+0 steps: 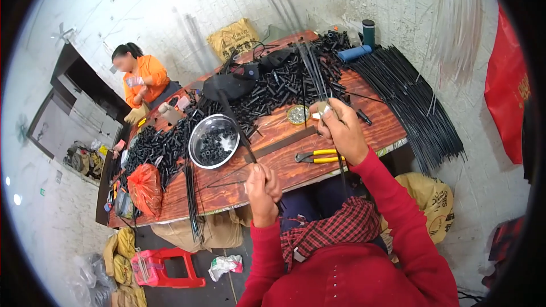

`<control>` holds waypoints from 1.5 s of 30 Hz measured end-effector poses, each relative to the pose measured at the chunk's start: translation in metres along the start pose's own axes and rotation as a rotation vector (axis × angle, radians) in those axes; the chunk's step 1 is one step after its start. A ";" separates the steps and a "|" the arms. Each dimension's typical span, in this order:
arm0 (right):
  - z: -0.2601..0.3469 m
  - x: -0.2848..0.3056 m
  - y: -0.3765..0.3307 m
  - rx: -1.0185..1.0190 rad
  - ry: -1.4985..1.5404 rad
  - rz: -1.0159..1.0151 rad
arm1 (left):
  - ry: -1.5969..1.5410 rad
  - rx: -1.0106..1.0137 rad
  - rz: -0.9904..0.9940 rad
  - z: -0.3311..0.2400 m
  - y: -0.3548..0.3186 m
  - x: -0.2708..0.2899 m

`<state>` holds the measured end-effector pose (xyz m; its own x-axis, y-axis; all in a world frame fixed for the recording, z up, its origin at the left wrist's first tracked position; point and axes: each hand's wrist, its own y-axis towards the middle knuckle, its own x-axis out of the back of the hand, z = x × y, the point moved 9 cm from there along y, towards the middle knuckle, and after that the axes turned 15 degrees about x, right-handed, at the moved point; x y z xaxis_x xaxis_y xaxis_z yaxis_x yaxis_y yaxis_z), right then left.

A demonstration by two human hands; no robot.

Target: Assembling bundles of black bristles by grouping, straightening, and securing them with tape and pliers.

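Observation:
My left hand [263, 186] is closed around the lower end of a thin black rod [233, 122] that slants up and away over the metal bowl. My right hand [340, 129] grips a bundle of several thin black rods [314, 71] that fan upward over the table. Both hands hover just above the near edge of the reddish wooden table [375, 119]. Yellow-handled pliers [316, 156] lie on the table between my hands. Both my sleeves are red.
A steel bowl [196, 150] holds small black parts. Piles of black tubes [267, 88] cover the table's middle. Long black rods [409, 99] lie at the right end. An orange bag [145, 189] sits left. A person in orange [145, 79] works at the far end. A red stool [165, 266] stands on the floor.

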<state>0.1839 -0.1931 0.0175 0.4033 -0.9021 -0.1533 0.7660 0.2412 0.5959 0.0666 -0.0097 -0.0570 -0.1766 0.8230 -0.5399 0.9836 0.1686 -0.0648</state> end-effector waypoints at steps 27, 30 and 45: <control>-0.062 -0.063 -0.034 -0.086 0.080 0.090 | 0.201 0.037 0.044 0.076 -0.010 -0.035; -0.059 -0.064 -0.036 -0.095 0.110 0.115 | 0.209 0.061 0.063 0.081 -0.014 -0.036; -0.046 -0.057 -0.056 -0.241 0.231 0.206 | 0.540 0.174 0.154 0.057 -0.032 -0.022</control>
<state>0.1411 -0.1393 -0.0430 0.6415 -0.7288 -0.2395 0.7421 0.5105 0.4343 0.0408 -0.0640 -0.0905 0.0193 0.9984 -0.0526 0.9831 -0.0285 -0.1807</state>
